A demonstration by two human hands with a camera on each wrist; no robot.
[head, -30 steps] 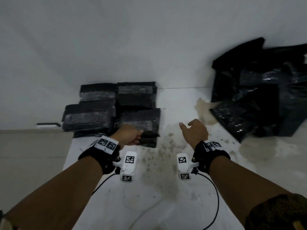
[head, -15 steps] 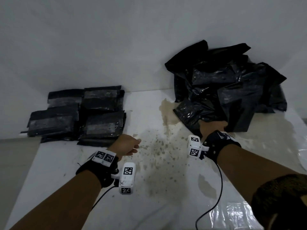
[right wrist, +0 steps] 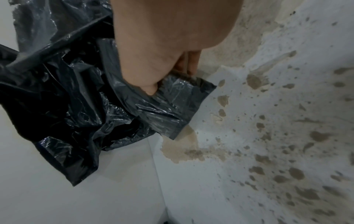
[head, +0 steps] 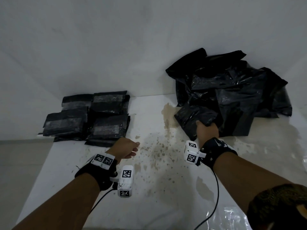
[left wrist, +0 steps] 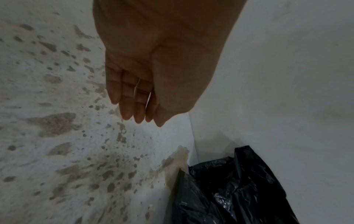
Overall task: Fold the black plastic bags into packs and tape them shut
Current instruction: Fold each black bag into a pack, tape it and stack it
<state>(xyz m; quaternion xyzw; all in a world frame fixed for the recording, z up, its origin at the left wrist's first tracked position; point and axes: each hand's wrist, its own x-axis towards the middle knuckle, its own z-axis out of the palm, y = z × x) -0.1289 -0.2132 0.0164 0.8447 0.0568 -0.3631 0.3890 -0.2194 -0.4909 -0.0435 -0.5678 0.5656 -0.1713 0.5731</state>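
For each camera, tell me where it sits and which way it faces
Head: worn on the head, looking forward and down at the table; both forearms, left hand, right hand show.
Left wrist: along the empty left hand toward the stained table.
Right wrist: along the right hand gripping a black bag.
Shared: all three show the loose bag pile.

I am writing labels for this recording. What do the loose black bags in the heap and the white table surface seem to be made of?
Crumpled black plastic bags: thin, glossy plastic film, judging by sharp creases and bright glints where the right hand grips one.

White table surface: looks matte and hard, perhaps painted or laminated; brownish stains and speckles lie on it. The exact material cannot be told.
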